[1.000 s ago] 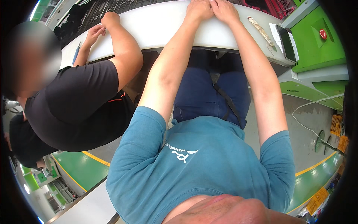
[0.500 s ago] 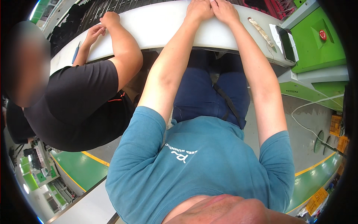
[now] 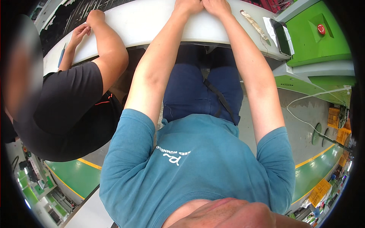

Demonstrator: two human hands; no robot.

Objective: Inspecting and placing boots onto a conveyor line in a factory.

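Observation:
At the top edge of the view, my left hand (image 3: 189, 5) rests over the far side of the white worktop (image 3: 152, 28). My right hand (image 3: 216, 6) lies close beside it, the two nearly touching at the thumbs. Most of the fingers of both hands are cut off by the picture's edge, so whatever they hold is hidden. To the right of my right hand lies a pale wrapped stick (image 3: 254, 24) with loose thread at its near end. Farther right a dark phone (image 3: 280, 37) sits on a white cloth or paper.
On my left, a co-worker in a black shirt (image 3: 68, 95) has both forearms on the worktop, near a blue-handled tool (image 3: 61, 57). Rows of dark machine bars (image 3: 91, 11) run behind the worktop. A green machine housing (image 3: 310, 41) with a red button (image 3: 321, 29) stands at right.
The whole view has shifted, moving the worktop and both people a little left and up. My hands stay together, now cut off more by the upper edge.

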